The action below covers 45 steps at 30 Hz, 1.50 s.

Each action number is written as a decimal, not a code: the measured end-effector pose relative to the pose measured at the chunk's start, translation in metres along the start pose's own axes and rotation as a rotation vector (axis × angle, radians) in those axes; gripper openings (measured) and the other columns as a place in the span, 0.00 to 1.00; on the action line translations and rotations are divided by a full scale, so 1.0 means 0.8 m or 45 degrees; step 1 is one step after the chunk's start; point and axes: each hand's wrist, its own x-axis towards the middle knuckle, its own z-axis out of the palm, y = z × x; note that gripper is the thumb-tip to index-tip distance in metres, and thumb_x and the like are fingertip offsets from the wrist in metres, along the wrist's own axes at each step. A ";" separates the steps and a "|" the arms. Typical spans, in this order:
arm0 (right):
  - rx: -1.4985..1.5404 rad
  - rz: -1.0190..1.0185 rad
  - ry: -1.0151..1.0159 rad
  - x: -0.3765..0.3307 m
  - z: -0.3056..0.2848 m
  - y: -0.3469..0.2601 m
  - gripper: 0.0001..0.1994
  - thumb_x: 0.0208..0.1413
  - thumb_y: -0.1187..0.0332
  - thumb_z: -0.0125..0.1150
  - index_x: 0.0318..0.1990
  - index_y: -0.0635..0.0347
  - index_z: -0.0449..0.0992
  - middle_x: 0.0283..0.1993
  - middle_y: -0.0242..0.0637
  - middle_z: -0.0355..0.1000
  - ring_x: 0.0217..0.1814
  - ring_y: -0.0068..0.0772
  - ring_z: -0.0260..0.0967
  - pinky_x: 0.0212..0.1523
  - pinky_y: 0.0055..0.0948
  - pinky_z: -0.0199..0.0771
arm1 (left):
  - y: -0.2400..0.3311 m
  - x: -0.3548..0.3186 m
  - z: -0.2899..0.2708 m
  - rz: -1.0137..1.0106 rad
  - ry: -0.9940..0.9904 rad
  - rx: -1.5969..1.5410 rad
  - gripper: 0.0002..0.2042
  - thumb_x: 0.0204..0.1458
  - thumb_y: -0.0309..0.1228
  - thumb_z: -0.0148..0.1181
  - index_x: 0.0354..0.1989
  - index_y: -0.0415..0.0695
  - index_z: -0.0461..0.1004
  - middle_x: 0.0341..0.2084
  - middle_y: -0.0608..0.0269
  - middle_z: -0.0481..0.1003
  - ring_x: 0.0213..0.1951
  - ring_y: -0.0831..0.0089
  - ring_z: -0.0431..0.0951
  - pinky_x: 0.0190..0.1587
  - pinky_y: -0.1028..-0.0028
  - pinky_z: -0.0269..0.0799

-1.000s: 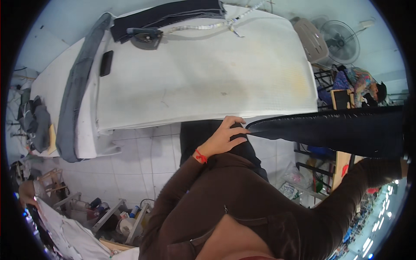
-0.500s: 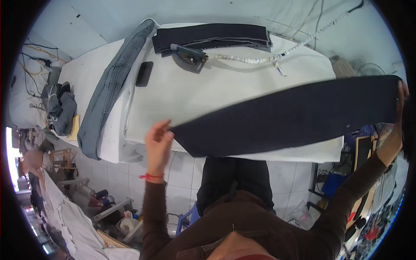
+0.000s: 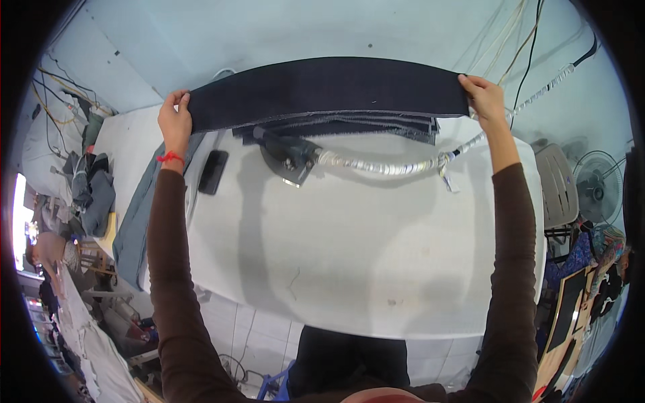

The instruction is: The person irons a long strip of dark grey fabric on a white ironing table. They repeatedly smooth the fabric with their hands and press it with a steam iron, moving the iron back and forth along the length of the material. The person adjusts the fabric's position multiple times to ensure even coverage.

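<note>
A long dark fabric panel (image 3: pixel 329 87) is stretched between my two hands at the far side of the table. My left hand (image 3: pixel 176 121) pinches its left end, and my right hand (image 3: pixel 485 101) grips the right end. Below and partly behind the panel lies a stack of similar dark fabric pieces (image 3: pixel 403 127) with frayed edges, mostly covered by it. An iron (image 3: pixel 285 158) rests just in front of that stack, its wrapped hose (image 3: pixel 390 166) running off to the right beneath my right hand.
The white padded table (image 3: pixel 363 255) bears a black phone (image 3: pixel 213 172) and a grey-blue folded fabric (image 3: pixel 131 235) at left. Dark cloths (image 3: pixel 97 195) are bunched beyond its left edge. A fan (image 3: pixel 596 188) and a beige chair (image 3: pixel 556 185) stand at right.
Both hands have carried the fabric panel from the near side of the table to the far side, over the stack. The panel went from slanted to nearly level. My view has shifted too.
</note>
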 end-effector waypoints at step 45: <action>-1.014 -0.786 -0.765 -0.677 0.305 0.099 0.24 0.66 0.60 0.67 0.67 0.60 0.83 0.79 0.47 0.75 0.84 0.53 0.67 0.83 0.67 0.55 | -0.369 -0.005 -0.124 -0.574 -0.516 0.400 0.18 0.61 0.50 0.79 0.52 0.52 0.94 0.47 0.52 0.92 0.51 0.57 0.93 0.60 0.63 0.84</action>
